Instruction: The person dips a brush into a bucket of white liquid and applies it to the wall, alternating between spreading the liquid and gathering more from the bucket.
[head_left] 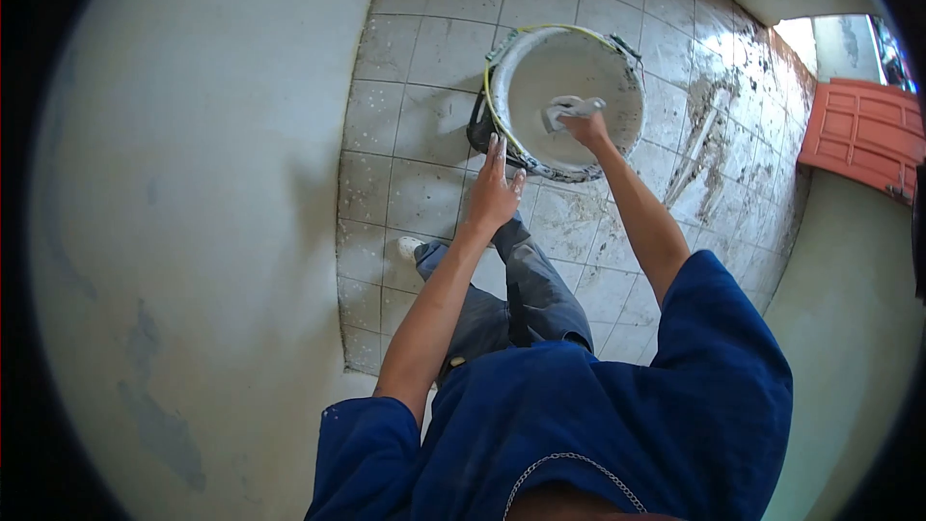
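A round bucket (pixel 632 77) filled with pale grey-white paste stands on the tiled floor ahead of me. My right hand (pixel 585 125) reaches into it and is closed on a paste-smeared trowel (pixel 569 110) just above the paste surface. My left hand (pixel 494 191) hangs over the bucket's near rim, fingers straight and close together, holding nothing. Whether it touches the rim is unclear. A yellow hoop and dark straps run around the bucket's left side.
A smooth plastered wall (pixel 193 232) fills the left. The grey tiled floor (pixel 415 116) is stained with plaster toward the right. An orange-red panel (pixel 863 130) lies at the far right. My trouser leg (pixel 531 280) and shoe (pixel 410 247) are below the bucket.
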Action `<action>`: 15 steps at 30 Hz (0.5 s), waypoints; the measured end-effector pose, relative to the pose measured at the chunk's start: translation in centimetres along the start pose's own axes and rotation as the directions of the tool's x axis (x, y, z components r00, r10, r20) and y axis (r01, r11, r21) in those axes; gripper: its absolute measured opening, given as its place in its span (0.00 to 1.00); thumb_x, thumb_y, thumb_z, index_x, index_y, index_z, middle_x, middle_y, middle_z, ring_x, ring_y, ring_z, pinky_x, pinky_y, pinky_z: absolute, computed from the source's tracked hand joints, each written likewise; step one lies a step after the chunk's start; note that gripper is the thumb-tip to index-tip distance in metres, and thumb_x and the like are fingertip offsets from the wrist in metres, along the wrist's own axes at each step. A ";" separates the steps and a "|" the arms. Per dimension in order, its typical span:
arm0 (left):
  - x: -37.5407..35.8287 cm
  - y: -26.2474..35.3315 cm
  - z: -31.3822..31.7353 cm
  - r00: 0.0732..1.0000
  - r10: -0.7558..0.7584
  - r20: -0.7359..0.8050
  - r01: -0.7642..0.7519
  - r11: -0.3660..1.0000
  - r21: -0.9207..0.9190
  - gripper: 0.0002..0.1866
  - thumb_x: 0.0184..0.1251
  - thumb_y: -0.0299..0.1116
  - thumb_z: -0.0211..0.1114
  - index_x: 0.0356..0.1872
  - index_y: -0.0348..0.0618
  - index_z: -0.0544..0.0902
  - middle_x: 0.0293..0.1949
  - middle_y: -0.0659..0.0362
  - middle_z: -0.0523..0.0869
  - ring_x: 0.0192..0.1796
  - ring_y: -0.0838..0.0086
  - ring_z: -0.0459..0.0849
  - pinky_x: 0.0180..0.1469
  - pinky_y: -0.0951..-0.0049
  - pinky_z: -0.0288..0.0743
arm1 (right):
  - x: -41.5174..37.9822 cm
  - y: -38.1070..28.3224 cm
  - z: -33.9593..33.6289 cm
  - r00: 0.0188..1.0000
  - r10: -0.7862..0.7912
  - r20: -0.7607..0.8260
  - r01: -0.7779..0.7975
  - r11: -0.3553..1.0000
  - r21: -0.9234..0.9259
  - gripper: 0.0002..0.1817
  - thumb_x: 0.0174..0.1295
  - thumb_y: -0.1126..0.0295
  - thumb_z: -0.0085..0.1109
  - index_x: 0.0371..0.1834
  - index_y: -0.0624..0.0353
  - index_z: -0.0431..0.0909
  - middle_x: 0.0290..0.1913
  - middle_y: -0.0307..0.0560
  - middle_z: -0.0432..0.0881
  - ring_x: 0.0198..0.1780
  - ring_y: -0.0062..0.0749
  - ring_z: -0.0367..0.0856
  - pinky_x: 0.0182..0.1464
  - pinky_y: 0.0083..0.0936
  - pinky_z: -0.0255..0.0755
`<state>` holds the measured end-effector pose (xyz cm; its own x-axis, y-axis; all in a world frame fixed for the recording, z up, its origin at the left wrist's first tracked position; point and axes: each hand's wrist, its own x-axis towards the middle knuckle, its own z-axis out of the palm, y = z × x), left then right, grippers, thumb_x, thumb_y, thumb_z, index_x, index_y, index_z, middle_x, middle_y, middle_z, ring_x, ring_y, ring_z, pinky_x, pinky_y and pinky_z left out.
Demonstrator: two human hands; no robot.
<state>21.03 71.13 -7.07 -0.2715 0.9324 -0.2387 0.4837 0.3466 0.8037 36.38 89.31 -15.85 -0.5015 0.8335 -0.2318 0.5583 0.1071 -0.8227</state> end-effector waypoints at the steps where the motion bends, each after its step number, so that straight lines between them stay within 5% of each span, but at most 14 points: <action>1: -0.5 -0.1 -0.3 1.000 -0.010 0.016 0.010 1.000 -0.006 0.34 0.59 0.35 0.56 0.63 0.32 0.54 0.65 0.42 0.55 0.67 0.53 0.56 0.66 0.65 0.53 | -0.6 -0.5 -0.7 0.999 -0.012 -0.053 0.013 1.000 0.016 0.13 0.45 0.73 0.59 0.37 0.57 0.80 0.37 0.47 0.82 0.39 0.35 0.79 0.42 0.27 0.71; 3: -2.1 -0.9 -1.6 0.998 -0.057 -0.004 0.057 0.998 -0.001 0.33 0.60 0.35 0.55 0.63 0.33 0.54 0.65 0.42 0.55 0.66 0.54 0.58 0.65 0.65 0.55 | -2.6 -2.1 -2.2 0.980 -0.077 -0.184 0.062 0.994 -0.088 0.14 0.47 0.71 0.61 0.39 0.58 0.79 0.40 0.46 0.81 0.42 0.38 0.78 0.46 0.28 0.69; 4: -3.2 -1.3 -2.2 0.995 -0.099 -0.023 0.099 0.995 -0.013 0.32 0.61 0.37 0.55 0.64 0.35 0.55 0.65 0.43 0.57 0.66 0.55 0.58 0.64 0.65 0.56 | -3.6 -1.9 -2.4 0.918 -0.303 -0.256 0.207 0.916 -0.343 0.15 0.47 0.70 0.62 0.40 0.58 0.78 0.40 0.46 0.80 0.42 0.40 0.78 0.46 0.28 0.69; 5: -4.3 -1.5 -3.0 0.992 -0.123 -0.043 0.123 0.992 0.004 0.32 0.60 0.37 0.55 0.63 0.35 0.55 0.64 0.43 0.58 0.65 0.54 0.59 0.64 0.65 0.57 | -4.3 -0.4 -2.8 0.813 -0.553 -0.185 0.438 0.789 -0.431 0.16 0.47 0.71 0.63 0.41 0.59 0.77 0.41 0.46 0.80 0.43 0.41 0.77 0.47 0.31 0.69; 6: -5.5 -1.8 -3.9 0.987 -0.152 -0.061 0.153 0.988 0.015 0.32 0.60 0.38 0.56 0.63 0.34 0.56 0.64 0.43 0.58 0.64 0.53 0.61 0.63 0.65 0.57 | -5.5 -0.7 -3.0 0.778 -0.619 -0.109 0.466 0.685 -0.560 0.15 0.49 0.73 0.59 0.43 0.54 0.78 0.42 0.45 0.79 0.45 0.40 0.76 0.51 0.34 0.68; 7: -6.6 -2.3 -4.8 0.980 -0.181 -0.082 0.183 0.983 0.009 0.32 0.60 0.38 0.56 0.62 0.35 0.56 0.63 0.43 0.59 0.64 0.54 0.60 0.64 0.65 0.57 | -7.6 -3.2 -3.1 0.810 -0.579 0.091 0.405 0.441 -0.801 0.14 0.51 0.74 0.54 0.42 0.50 0.79 0.44 0.45 0.79 0.48 0.40 0.75 0.54 0.36 0.66; 9: -9.7 -3.1 -6.0 0.963 -0.247 -0.108 0.246 0.969 -0.020 0.31 0.60 0.38 0.56 0.62 0.35 0.57 0.62 0.44 0.61 0.65 0.55 0.60 0.64 0.66 0.56 | -9.9 -2.3 -2.7 0.836 -0.535 0.122 0.452 0.546 -0.705 0.14 0.50 0.74 0.55 0.42 0.50 0.79 0.44 0.45 0.79 0.48 0.41 0.75 0.56 0.37 0.65; 11: -12.6 -4.6 -6.7 0.937 -0.303 -0.175 0.301 0.953 -0.040 0.30 0.61 0.39 0.56 0.61 0.35 0.59 0.61 0.44 0.63 0.64 0.55 0.61 0.64 0.66 0.56 | -10.3 -4.0 -2.8 0.860 -0.507 -0.063 0.487 0.851 -0.199 0.10 0.52 0.70 0.57 0.36 0.61 0.79 0.40 0.50 0.80 0.45 0.46 0.76 0.54 0.38 0.64; 12: -14.0 -4.8 -6.9 0.924 -0.332 -0.191 0.327 0.943 -0.054 0.30 0.61 0.39 0.56 0.60 0.35 0.59 0.60 0.44 0.64 0.63 0.55 0.62 0.64 0.65 0.57 | -10.5 -4.6 -2.8 0.777 -0.616 -0.131 0.557 0.769 -0.313 0.09 0.51 0.72 0.57 0.36 0.61 0.79 0.39 0.50 0.81 0.44 0.46 0.77 0.54 0.37 0.65; 14: -17.2 -4.3 -8.2 0.855 -0.457 -0.243 0.442 0.889 -0.119 0.29 0.61 0.41 0.55 0.60 0.35 0.61 0.59 0.44 0.65 0.62 0.55 0.64 0.63 0.64 0.58 | -11.5 -5.9 -2.1 0.883 -0.353 -0.308 0.332 0.935 -0.122 0.10 0.53 0.71 0.56 0.38 0.62 0.79 0.42 0.49 0.80 0.47 0.43 0.76 0.55 0.36 0.64; 15: -18.6 -4.8 -8.3 0.828 -0.490 -0.274 0.470 0.872 -0.138 0.29 0.61 0.41 0.56 0.59 0.35 0.61 0.59 0.44 0.65 0.62 0.55 0.64 0.63 0.64 0.58 | -11.3 -4.8 -1.8 0.863 -0.443 -0.243 0.380 0.886 -0.267 0.11 0.52 0.71 0.57 0.38 0.64 0.78 0.41 0.51 0.80 0.45 0.43 0.77 0.52 0.35 0.66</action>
<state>16.84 51.33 -1.92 -0.6897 0.5737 -0.4418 0.1791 0.7264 0.6636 40.54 80.31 -8.35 -0.5192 0.8035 0.2912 0.4800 0.5561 -0.6785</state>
